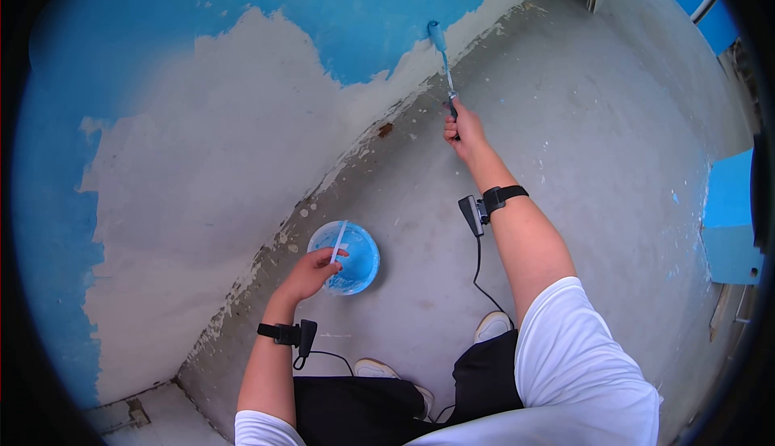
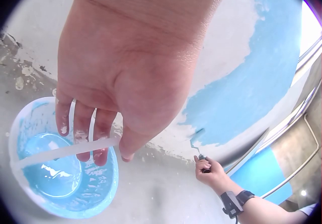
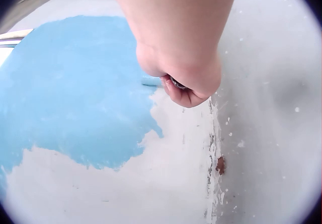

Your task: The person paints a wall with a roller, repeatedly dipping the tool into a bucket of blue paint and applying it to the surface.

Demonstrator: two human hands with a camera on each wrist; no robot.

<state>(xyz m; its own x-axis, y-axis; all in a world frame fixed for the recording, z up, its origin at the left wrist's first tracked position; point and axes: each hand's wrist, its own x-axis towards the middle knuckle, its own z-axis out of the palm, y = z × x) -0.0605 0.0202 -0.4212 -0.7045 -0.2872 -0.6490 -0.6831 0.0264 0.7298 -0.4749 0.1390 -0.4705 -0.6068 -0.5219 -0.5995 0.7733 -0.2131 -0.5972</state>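
Note:
My right hand grips the handle of a small paint roller. Its blue-coated head lies against the wall near the lower edge of the blue paint. In the right wrist view the curled fingers hide most of the roller handle. My left hand holds the white plastic handle of a bucket between thumb and fingers. Wet blue paint lies in the bottom of the bucket, with streaks up its inner sides. Paint smears mark the left fingertips.
Grey concrete floor spotted with paint meets the wall along a chipped edge. My shoes stand close to the bucket. Blue panels are at the far right. Cables run from both wrist cameras.

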